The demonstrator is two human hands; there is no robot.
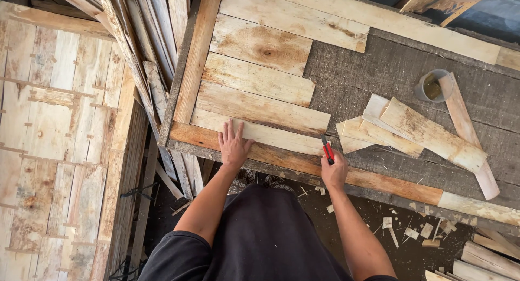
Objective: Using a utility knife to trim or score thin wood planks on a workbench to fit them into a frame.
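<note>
The left hand (234, 144) lies flat and wide open, fingers spread, palm down on the lowest pale plank (260, 135) of a row of planks laid side by side on the desk (379, 75). The right hand (334, 171) is closed around a red-and-black marker (327, 150) (it could be a pencil or a small knife; the tip is too small to tell), which points up at the right end of that same plank, where the plank meets the orange-brown edge board (303, 163). The fingers of the right hand are hidden under the fist. Further right lies a loose heap of short offcuts (417, 130). A small grey cup (433, 86) stands beyond them, with a dark yellowish liquid in it and a wooden strip (468, 135) leaning across its rim.
</note>
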